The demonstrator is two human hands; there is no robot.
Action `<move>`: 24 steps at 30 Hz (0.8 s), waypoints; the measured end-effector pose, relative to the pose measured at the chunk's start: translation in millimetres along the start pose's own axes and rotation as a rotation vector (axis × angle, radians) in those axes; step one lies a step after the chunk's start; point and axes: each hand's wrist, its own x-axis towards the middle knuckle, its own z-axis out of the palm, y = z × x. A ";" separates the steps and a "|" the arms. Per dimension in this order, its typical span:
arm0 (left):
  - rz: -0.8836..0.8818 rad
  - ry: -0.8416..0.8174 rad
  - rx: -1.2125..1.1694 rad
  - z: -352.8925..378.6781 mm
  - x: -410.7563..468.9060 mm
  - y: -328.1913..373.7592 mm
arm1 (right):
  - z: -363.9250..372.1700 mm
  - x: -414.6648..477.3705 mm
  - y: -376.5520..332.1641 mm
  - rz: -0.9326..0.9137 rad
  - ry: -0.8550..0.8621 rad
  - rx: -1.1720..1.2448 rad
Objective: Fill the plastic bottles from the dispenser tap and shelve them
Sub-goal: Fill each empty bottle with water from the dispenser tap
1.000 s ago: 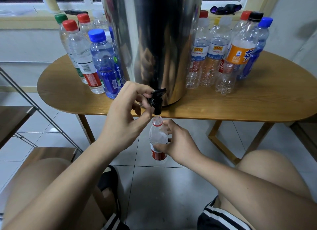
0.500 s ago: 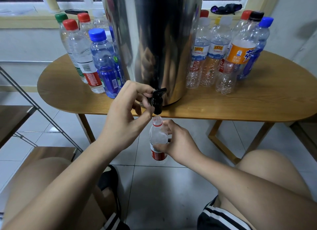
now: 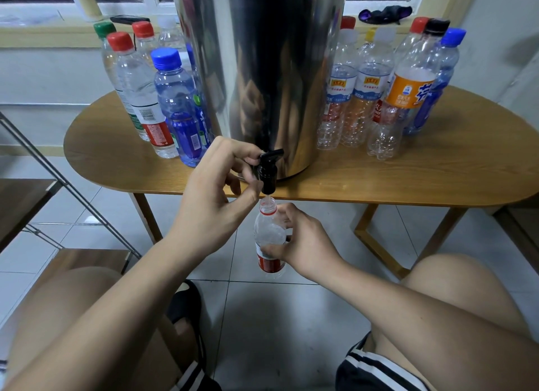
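**Bottle held under the tap**

Capped bottles (image 3: 163, 99) stand on the counter (image 3: 408, 180), above and left of the left hand (image 3: 210, 204). That hand pinches the black tap (image 3: 268, 172) of the steel dispenser (image 3: 262, 70). Just below, the right hand (image 3: 303, 245) grips an uncapped bottle (image 3: 269, 236) (red label), its mouth under the spout.

A dark cloth (image 3: 385, 11) and a flat black object (image 3: 129, 19) lie on the windowsill (image 3: 43, 36) behind the wooden table (image 3: 437, 180).

tap (image 3: 267, 175) black | dispenser (image 3: 262, 70) silver | bottle (image 3: 269, 233) clear, red-labelled | table (image 3: 423, 180) tan
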 end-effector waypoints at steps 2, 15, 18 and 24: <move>0.001 0.000 -0.001 -0.4 0.4 -0.1 | -0.2 -0.1 -0.1 0.001 0.000 -0.001; -0.009 -0.005 -0.027 0.1 0.4 -0.1 | 0.3 0.5 0.5 0.006 0.000 -0.015; -0.009 -0.006 -0.020 -0.7 0.5 0.5 | 0.2 0.3 -0.2 0.007 0.003 -0.017; -0.005 -0.004 -0.029 -0.5 0.7 0.2 | 0.8 0.5 1.1 0.002 0.000 -0.020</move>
